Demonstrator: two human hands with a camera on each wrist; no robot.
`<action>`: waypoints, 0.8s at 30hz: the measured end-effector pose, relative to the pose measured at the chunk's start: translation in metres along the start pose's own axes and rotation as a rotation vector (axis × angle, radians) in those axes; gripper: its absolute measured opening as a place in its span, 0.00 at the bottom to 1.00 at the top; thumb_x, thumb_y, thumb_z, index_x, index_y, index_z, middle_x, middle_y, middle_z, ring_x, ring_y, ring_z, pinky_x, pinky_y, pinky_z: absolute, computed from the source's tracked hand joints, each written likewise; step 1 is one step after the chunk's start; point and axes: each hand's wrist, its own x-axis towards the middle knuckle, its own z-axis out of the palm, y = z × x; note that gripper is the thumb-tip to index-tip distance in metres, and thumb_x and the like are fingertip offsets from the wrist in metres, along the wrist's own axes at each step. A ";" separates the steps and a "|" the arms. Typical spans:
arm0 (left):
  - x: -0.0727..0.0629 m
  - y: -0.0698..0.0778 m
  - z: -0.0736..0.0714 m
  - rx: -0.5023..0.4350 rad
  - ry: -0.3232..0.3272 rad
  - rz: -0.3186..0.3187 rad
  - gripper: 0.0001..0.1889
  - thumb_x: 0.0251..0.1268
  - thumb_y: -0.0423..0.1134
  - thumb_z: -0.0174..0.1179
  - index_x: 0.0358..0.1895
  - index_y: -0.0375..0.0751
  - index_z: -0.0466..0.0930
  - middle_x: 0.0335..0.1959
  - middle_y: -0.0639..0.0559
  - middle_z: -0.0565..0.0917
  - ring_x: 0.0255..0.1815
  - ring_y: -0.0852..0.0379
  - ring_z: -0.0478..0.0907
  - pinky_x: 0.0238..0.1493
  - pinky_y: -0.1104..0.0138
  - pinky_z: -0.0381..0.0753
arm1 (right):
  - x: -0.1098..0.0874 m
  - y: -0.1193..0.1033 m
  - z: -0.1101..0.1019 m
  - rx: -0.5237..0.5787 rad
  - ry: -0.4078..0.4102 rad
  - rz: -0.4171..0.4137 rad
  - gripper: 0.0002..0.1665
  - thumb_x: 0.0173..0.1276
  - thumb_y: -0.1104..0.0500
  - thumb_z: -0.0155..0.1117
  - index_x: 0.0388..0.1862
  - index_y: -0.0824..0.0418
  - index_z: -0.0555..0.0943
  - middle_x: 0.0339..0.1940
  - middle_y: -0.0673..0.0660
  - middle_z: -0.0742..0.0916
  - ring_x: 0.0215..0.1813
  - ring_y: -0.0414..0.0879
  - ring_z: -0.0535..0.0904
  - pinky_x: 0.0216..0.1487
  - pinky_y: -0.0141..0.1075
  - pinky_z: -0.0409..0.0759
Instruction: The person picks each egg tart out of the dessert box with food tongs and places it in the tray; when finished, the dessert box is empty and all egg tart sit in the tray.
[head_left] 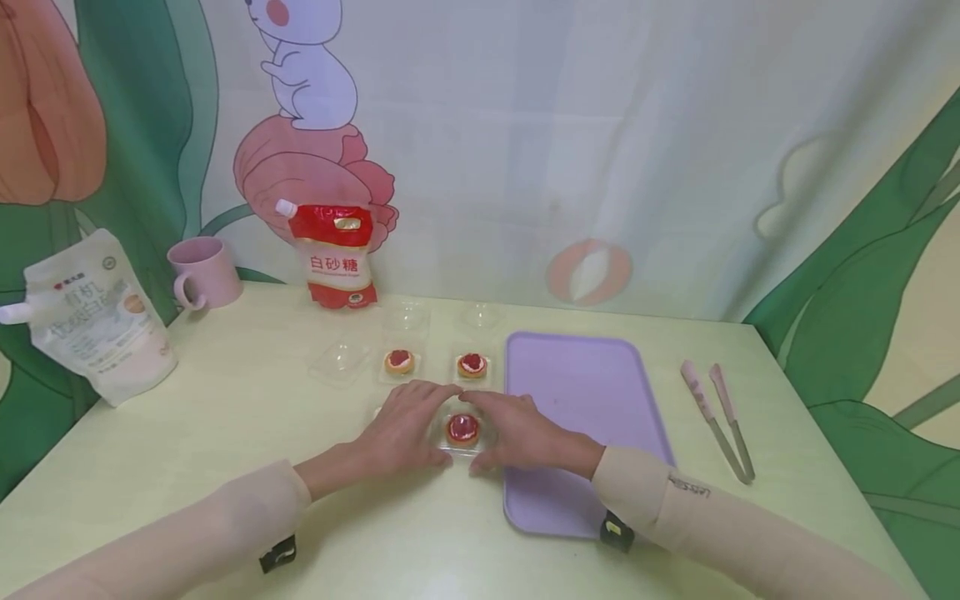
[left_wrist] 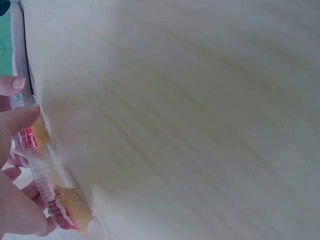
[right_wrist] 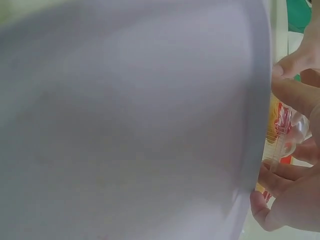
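Both hands grip a small clear plastic tart box [head_left: 463, 451] near the middle of the table, thumbs at its near edge and fingers at its far edge. Through its domed lid shows a tart [head_left: 462, 428] with red topping and white cream. My left hand [head_left: 403, 427] is on its left side, my right hand [head_left: 521, 432] on its right, index fingertips nearly meeting behind. Beside it, mostly behind the left hand in the head view, is another boxed tart [left_wrist: 72, 207]. Farther back, two tarts [head_left: 399, 362] [head_left: 472, 365] sit in clear boxes with raised lids [head_left: 407, 316].
A purple tray [head_left: 581, 375] lies just right, under the right forearm. Two long-handled utensils, perhaps tongs [head_left: 726, 425], lie beyond it. An unfilled clear box [head_left: 339, 358], a red sugar pouch [head_left: 335, 258], a pink mug [head_left: 210, 272] and a white pouch [head_left: 101, 317] stand left and back.
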 end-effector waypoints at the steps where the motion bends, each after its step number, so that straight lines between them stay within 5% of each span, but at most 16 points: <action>1: 0.000 0.000 0.001 0.003 0.008 0.002 0.44 0.44 0.41 0.81 0.69 0.45 0.69 0.61 0.47 0.79 0.67 0.45 0.70 0.72 0.46 0.63 | 0.000 -0.001 0.000 -0.003 0.000 0.004 0.55 0.49 0.52 0.83 0.74 0.59 0.66 0.72 0.55 0.77 0.74 0.50 0.70 0.62 0.55 0.65; 15: 0.002 0.002 0.008 0.061 0.086 0.008 0.41 0.41 0.40 0.80 0.64 0.44 0.72 0.54 0.49 0.81 0.61 0.47 0.73 0.68 0.50 0.68 | 0.007 -0.003 -0.002 -0.054 -0.026 0.020 0.49 0.49 0.59 0.78 0.72 0.59 0.69 0.66 0.55 0.82 0.61 0.48 0.80 0.67 0.57 0.68; 19: 0.003 0.002 0.008 0.070 0.093 0.011 0.41 0.41 0.42 0.81 0.64 0.44 0.72 0.53 0.49 0.81 0.61 0.47 0.74 0.68 0.50 0.68 | 0.009 0.000 -0.003 -0.041 -0.033 0.015 0.48 0.50 0.59 0.78 0.71 0.60 0.70 0.61 0.55 0.84 0.51 0.46 0.80 0.59 0.48 0.77; 24: 0.003 0.002 0.009 0.083 0.085 0.011 0.41 0.41 0.44 0.81 0.64 0.44 0.72 0.53 0.49 0.81 0.61 0.48 0.73 0.68 0.51 0.68 | 0.010 0.002 -0.007 -0.006 -0.055 -0.037 0.48 0.50 0.60 0.79 0.70 0.64 0.70 0.60 0.57 0.84 0.51 0.46 0.80 0.55 0.41 0.80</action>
